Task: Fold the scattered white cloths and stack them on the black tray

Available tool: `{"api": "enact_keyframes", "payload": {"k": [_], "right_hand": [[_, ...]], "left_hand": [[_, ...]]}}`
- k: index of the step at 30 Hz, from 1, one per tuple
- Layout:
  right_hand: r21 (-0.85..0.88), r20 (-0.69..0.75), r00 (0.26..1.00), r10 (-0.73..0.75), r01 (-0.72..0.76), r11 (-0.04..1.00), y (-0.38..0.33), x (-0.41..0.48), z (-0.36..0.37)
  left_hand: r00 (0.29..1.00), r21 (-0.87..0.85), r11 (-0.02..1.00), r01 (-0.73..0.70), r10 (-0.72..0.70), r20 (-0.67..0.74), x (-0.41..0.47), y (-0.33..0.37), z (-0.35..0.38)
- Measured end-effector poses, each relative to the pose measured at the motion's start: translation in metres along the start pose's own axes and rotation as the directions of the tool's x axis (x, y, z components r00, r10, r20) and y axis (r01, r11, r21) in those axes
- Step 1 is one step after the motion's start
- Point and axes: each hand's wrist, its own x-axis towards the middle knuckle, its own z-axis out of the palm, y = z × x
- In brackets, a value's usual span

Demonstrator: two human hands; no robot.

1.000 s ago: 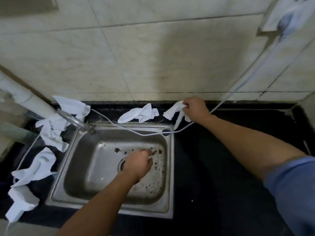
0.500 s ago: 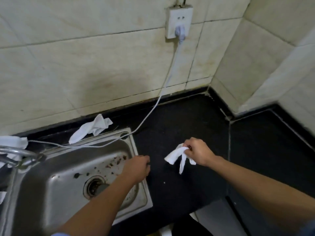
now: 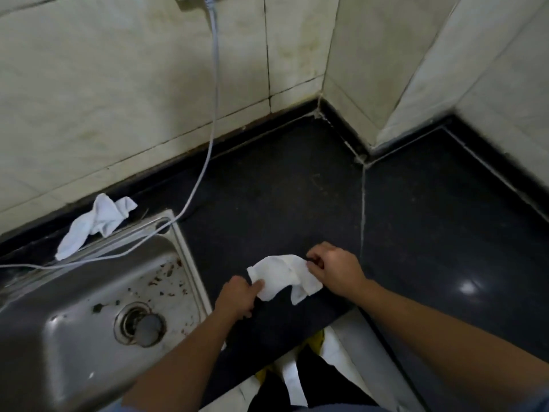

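Just right of sink [image 3: 74,346], crumpled white cloth [image 3: 282,275] sat low over desk [image 3: 297,188], near front edge. Left hand [image 3: 237,295] pinched cloth's left edge, fingers curled; right hand [image 3: 335,272] gripped right end. Cloth spanned gap between hands. Second white cloth [image 3: 95,224] lay bunched at desk's back edge, partly over sink's rear rim, beside white cable [image 3: 208,138] dropping from wall.

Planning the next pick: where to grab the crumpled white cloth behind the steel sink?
Pinch the crumpled white cloth at its bunched, raised end nearest the wall, coming from above on the right. Its flat lower tail lies beside the white cable on the steel sink rim, so a grab there might snag it.
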Motion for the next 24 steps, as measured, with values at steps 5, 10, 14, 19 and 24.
{"api": "enact_keyframes", "payload": {"k": [5, 10, 14, 19, 24], "right_hand": [[-0.275, 0.264, 0.964, -0.037, 0.112, 0.955, 0.002, 0.011, 0.013], [0.265, 0.241, 0.952, 0.188, -0.251, 0.931, 0.024, 0.028, 0.006], [0.552, 0.408, 0.831, 0.377, -0.554, 0.624, 0.035, 0.051, -0.017], [0.678, 0.195, 0.891, 0.41, -0.425, 0.6, 0.045, 0.059, -0.024], [0.22, 0.129, 0.98, 0.149, -0.175, 0.96, 0.051, 0.038, -0.015]], "left_hand": [[0.972, -0.213, 0.977, -0.016, -0.035, -0.232, 0.003, 0.022, 0.019], [0.894, -0.28, 0.953, -0.118, -0.021, -0.448, 0.007, 0.043, 0.003], [0.904, -0.317, 0.94, -0.128, -0.021, -0.427, 0.021, 0.051, -0.005], [0.919, -0.474, 0.873, -0.113, -0.09, -0.385, 0.043, 0.067, -0.006], [0.966, -0.539, 0.83, -0.142, -0.003, -0.259, 0.028, 0.071, 0.003]]}}
